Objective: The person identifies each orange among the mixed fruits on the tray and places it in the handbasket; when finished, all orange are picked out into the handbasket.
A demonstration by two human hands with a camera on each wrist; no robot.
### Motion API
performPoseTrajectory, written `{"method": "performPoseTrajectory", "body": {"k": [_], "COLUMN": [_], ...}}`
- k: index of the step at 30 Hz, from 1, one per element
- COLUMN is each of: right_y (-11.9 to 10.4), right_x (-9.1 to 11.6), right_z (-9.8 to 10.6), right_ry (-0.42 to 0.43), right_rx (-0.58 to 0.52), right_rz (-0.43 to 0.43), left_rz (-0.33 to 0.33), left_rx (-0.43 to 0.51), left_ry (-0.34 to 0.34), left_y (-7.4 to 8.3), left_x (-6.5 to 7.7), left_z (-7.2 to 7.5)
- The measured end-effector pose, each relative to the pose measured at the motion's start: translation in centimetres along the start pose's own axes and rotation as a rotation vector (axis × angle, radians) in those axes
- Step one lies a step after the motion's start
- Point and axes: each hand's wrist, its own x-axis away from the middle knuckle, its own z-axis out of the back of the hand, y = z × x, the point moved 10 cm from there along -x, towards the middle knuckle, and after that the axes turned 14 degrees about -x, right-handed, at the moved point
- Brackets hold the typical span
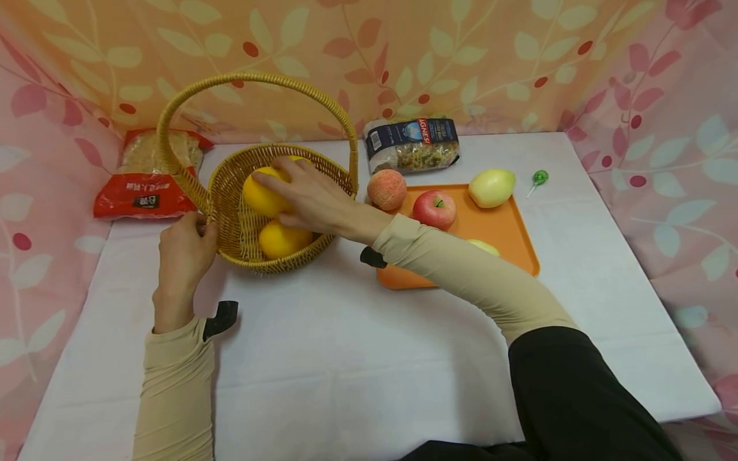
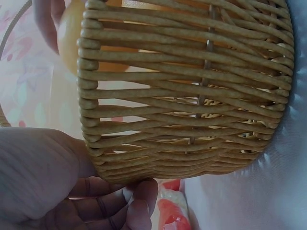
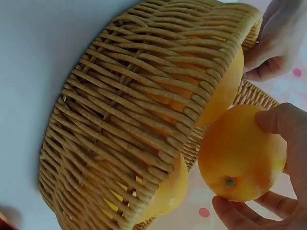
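Observation:
A woven wicker basket (image 1: 230, 237) with a tall arched handle stands at the left of the table. My left hand (image 1: 187, 256) pinches its rim near the handle's foot; in the left wrist view the fingers (image 2: 141, 201) curl against the outer wall. Over the basket, my right hand (image 1: 314, 195) grips an orange (image 1: 266, 195). In the right wrist view, thumb and fingers clasp this orange (image 3: 240, 153), its stem end showing, above the rim. Another orange (image 1: 282, 240) lies inside at the near side, and a further one is partly hidden behind the right hand.
Right of the basket, an orange tray (image 1: 507, 237) carries a red apple (image 1: 435, 209), a peach (image 1: 387, 189), a lemon (image 1: 492, 187) and a partly covered yellow-green fruit (image 1: 483, 247). Behind are a pasta bag (image 1: 412, 144) and a red bag (image 1: 150, 186). A green lollipop (image 1: 539, 178) lies right.

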Motion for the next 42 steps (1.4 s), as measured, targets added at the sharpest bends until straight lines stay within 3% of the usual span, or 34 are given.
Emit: {"method": "performPoseTrajectory", "body": {"k": [9,20,33,42], "right_y": [-0.1,0.1,1.0,0.8], "right_x": [-1.5,-1.9,-2.6,-3.1], "right_z": [-1.3,-2.4,-3.4,-4.4], "right_ry": [-0.028,-0.071,-0.099,-0.155], "right_rx": [-0.006,0.060,-0.012,0.096], "right_rz": [-0.004,-0.023,-0.030,-0.033], "left_rz": [0.013,0.008,0.000,-0.004], "left_rx": [-0.009,-0.005,-0.003,-0.004], "left_ry": [-0.019,-0.016,-0.010,-0.003], "left_y": [-0.1,0.0,0.1,0.0], "left_x": [-0.1,-0.1,0.0,-0.1], "left_z": [-0.1,0.0,0.1,0.0]}}
